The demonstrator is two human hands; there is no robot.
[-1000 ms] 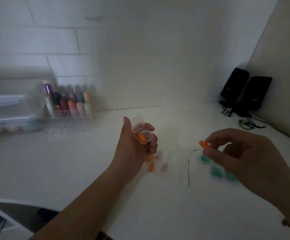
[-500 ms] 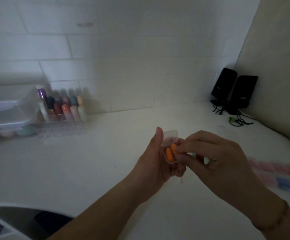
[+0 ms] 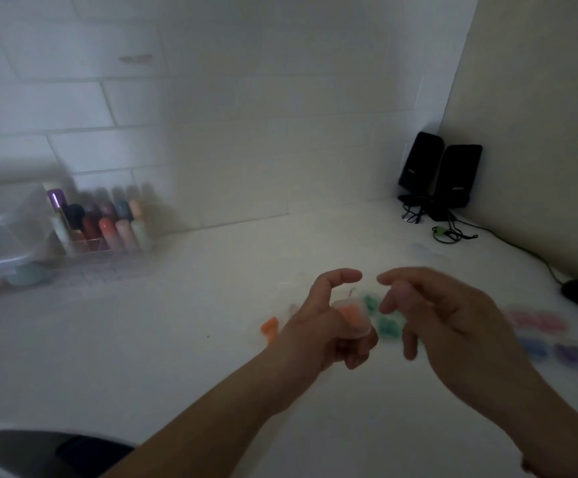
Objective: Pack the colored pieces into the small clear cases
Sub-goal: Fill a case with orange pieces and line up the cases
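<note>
Left hand (image 3: 329,326): lower fingers (image 3: 358,353) curled round a small clear case (image 3: 355,313), thumb and forefinger raised and bent above it, not touching it. The case holds orange pieces (image 3: 351,310); motion blur hides whether its lid is down. It sits in the crook of the hand, its long axis running roughly from upper left to lower right, the lower end pointing toward the person.

Right hand (image 3: 442,315): just beside the case on its right, apart from it, fingers loosely bent with nothing between them. Thumb tips of the two hands nearly meet above the case.

Loose stock on the white desk (image 3: 143,339):
- green pieces (image 3: 387,324), between and just beyond the two hands, nearer the right hand; orientation lost to blur.
- orange pieces on the desk (image 3: 269,327), just left of the left wrist, long axis roughly upright in the view.
- pink, blue and purple filled cases (image 3: 542,336), in rows to the right of the right hand.

Judgement: the orange case is at the closing stage; the next pick would fall to the free right hand, the green pieces lying closest to it.

Background: organiser of coloured bottles (image 3: 108,225) far left against the tiled wall; two black speakers (image 3: 439,174) in the far right corner.
</note>
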